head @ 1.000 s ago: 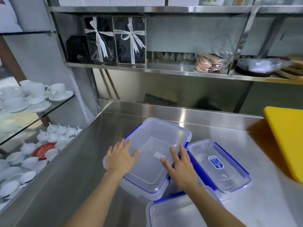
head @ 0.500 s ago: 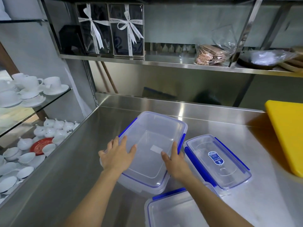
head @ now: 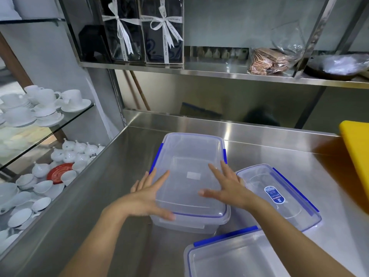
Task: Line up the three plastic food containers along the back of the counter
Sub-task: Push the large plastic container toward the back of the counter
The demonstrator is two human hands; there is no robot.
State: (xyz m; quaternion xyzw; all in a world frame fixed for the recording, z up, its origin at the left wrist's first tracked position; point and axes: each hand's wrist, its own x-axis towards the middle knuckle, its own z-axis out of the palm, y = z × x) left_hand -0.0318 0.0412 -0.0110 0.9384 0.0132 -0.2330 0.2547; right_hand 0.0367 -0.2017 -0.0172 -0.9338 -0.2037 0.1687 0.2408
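Three clear plastic containers with blue clips sit on a steel counter (head: 259,154). The big box (head: 191,166) stands in the middle, its long side running toward the back wall, its far end near the raised back edge but not against it. The person's left hand (head: 147,198) lies flat with fingers spread against the box's near left edge, thumb down at the front corner. The right hand (head: 225,188) rests open on the lid near the right side, fingers spread and pointing away; neither hand is closed around anything. Just to the right of the big box, touching or almost touching it, lies the labelled box (head: 283,198), shallower, turned at an angle, a blue-and-white sticker on its lid. The right wrist passes over its near left corner. The third box (head: 229,258) sits nearest the camera, cut off by the bottom edge, a blue clip on its far side, close to the big box's front. A yellow board (head: 357,156) lies at the right edge of the counter. A shelf (head: 219,73) above holds two dark ribboned gift boxes (head: 143,31). White cups (head: 46,104) stand on glass shelving to the left.
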